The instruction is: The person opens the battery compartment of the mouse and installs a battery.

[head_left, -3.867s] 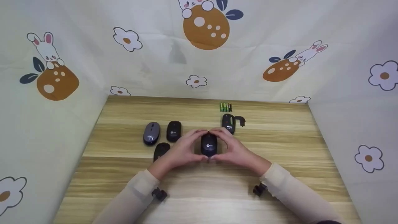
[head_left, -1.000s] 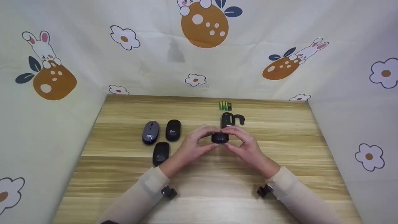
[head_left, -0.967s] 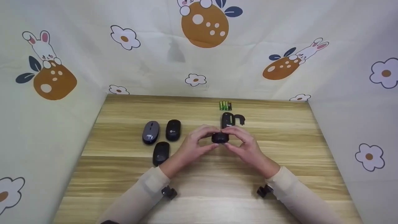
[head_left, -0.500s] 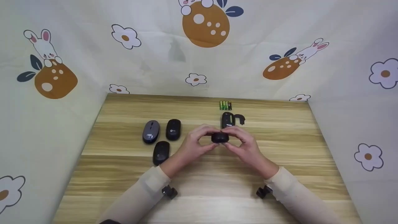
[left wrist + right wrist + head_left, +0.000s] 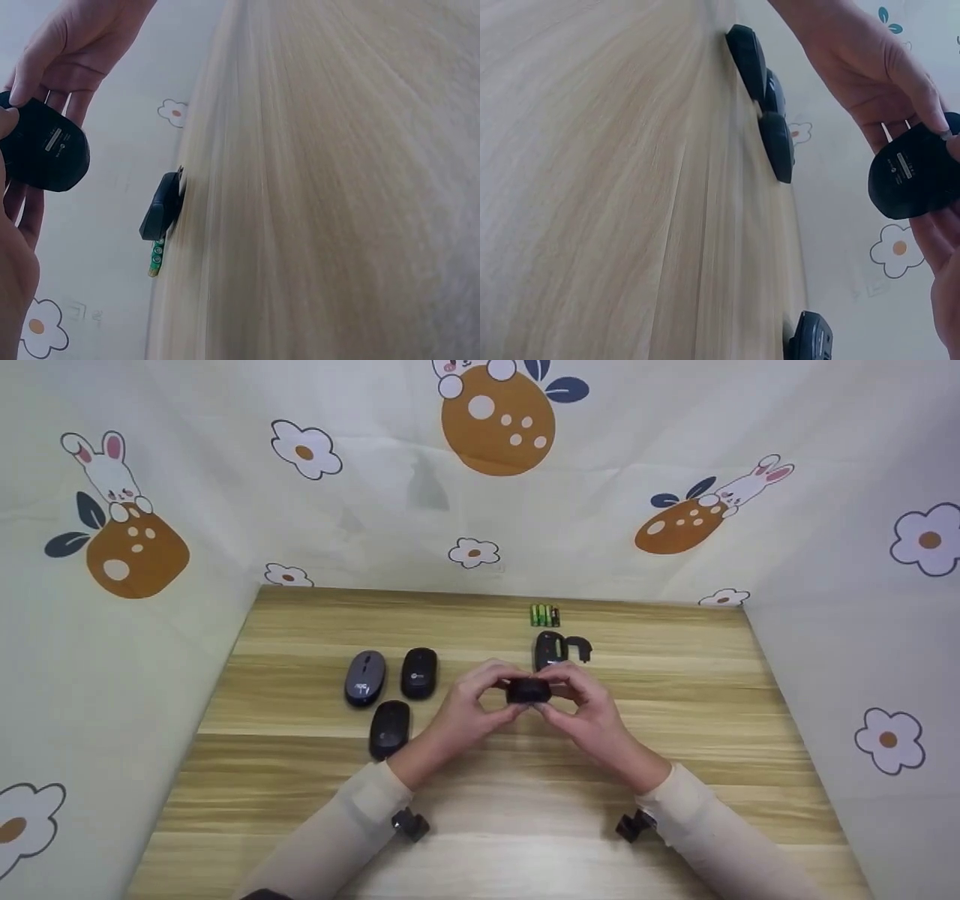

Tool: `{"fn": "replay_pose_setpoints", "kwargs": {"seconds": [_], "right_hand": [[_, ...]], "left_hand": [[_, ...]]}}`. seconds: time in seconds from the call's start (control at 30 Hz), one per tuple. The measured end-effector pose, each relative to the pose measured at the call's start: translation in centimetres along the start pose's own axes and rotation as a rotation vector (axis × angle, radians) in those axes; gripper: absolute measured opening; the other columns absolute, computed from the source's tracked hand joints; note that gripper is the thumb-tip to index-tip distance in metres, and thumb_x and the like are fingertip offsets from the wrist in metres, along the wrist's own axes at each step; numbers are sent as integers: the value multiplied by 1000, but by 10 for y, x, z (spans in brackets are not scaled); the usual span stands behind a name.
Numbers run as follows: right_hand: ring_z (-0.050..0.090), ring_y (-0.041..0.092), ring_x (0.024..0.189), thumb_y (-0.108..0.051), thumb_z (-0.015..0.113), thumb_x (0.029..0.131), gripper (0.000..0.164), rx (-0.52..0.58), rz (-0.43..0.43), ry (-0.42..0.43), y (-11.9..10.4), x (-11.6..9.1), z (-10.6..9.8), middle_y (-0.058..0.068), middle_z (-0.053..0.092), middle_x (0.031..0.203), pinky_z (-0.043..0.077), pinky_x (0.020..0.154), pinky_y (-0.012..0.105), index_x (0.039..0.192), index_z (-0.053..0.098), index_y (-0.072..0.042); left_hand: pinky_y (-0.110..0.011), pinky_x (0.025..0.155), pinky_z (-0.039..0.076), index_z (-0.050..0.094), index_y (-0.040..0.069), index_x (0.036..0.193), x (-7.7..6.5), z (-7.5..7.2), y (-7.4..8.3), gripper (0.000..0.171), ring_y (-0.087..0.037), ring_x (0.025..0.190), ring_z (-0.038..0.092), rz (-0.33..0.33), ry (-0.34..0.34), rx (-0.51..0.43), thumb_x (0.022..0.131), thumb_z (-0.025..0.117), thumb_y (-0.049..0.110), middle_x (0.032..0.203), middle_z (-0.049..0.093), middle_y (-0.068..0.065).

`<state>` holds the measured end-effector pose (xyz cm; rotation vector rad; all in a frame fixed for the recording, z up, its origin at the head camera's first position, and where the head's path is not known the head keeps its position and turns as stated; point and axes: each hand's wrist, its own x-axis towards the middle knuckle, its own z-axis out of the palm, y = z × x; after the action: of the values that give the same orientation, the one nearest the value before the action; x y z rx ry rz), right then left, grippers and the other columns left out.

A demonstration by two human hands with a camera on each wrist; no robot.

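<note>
Both hands hold a black computer mouse (image 5: 529, 691) above the table in the head view. My left hand (image 5: 466, 711) grips it from the left and my right hand (image 5: 592, 711) from the right, thumbs nearer me. The mouse is tipped up, so one end faces the head camera. Its underside with a white label shows in the left wrist view (image 5: 49, 146) and the right wrist view. Just beyond the hands lies another black mouse (image 5: 548, 648), bottom up, with a green battery in its uncovered slot. A curved black battery cover (image 5: 580, 648) lies beside it.
Several green batteries (image 5: 544, 616) lie in a row near the table's back edge. On the left are a grey mouse (image 5: 365, 679), a black mouse (image 5: 418, 673) and a second black mouse (image 5: 389, 729) close to the left forearm. Patterned cloth (image 5: 375, 525) encloses the table.
Since the earliest frame, the hands have moved the mouse slightly right and away, and tipped it from top-up to end-on. Over the last second they barely shift.
</note>
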<state>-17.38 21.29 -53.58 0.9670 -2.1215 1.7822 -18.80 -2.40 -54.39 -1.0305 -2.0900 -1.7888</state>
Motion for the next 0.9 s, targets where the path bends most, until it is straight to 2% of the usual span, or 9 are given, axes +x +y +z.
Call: {"fn": "replay_pose_setpoints", "kwargs": {"seconds": [0.2, 0.4, 0.57, 0.73, 0.9], "right_hand": [[74, 31, 116, 11, 81, 93, 38, 26, 86, 21, -4, 0, 1, 16, 70, 123, 64, 100, 43, 127, 70, -2], [73, 28, 111, 9, 81, 95, 37, 40, 133, 45, -5, 0, 2, 16, 70, 122, 68, 89, 41, 128, 70, -2], [73, 26, 106, 7, 81, 96, 36, 35, 146, 47, -5, 2, 2, 14, 70, 119, 69, 79, 45, 129, 70, -2], [73, 25, 104, 4, 81, 98, 37, 43, 194, 49, -7, 3, 2, 13, 71, 120, 68, 72, 36, 132, 71, -4], [72, 25, 100, 4, 79, 99, 39, 86, 246, 53, -8, 4, 2, 15, 69, 123, 67, 72, 33, 136, 71, -4]], "left_hand": [[-37, 102, 63, 75, 8, 133, 0, 0, -1, 42, -22, 118, 72, -59, -5, -32, 93, 89, 5, 129, 75, 0], [-37, 97, 65, 72, 4, 138, -2, 1, 0, 46, -23, 122, 70, -112, -11, -55, 96, 87, 8, 133, 74, -4], [-38, 91, 67, 71, 10, 142, -3, 2, 0, 48, -26, 121, 69, -162, -13, -92, 97, 87, 12, 136, 72, -4], [-38, 80, 69, 71, 14, 144, -3, 1, 2, 48, -33, 117, 70, -220, -13, -96, 98, 86, 17, 135, 72, -4], [-38, 76, 68, 69, 15, 145, -3, 0, 3, 50, -29, 114, 71, -291, -11, -123, 99, 86, 19, 137, 71, -4]]}}
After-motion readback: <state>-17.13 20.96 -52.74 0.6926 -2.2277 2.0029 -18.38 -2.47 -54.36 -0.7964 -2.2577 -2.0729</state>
